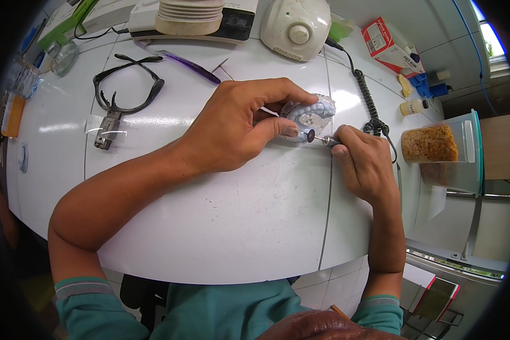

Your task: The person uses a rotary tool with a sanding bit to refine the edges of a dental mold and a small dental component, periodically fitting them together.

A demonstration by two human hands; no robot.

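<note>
My left hand [232, 124] is closed around a pale bluish-grey dental model [318, 109], thumb on its near side and fingers on the far side. The model is horseshoe-shaped with tooth forms, and a shiny, clear-looking layer seems to cover it. In my right hand [368, 161] is a rotary handpiece [330, 141], gripped close to its tip. A small dark disc [311, 136] on its thin shank points left, at the model's near edge by my left thumb. Whether the disc touches the model, I cannot tell. My left fingers hide part of the model.
Behind my hands stands a white control box with a knob [298, 34], with a coiled black cord [368, 96] beside it. Black-framed magnifier glasses [127, 85] and a purple-handled tool [190, 66] lie left. A clear tub of orange-brown granules [430, 143] is at right.
</note>
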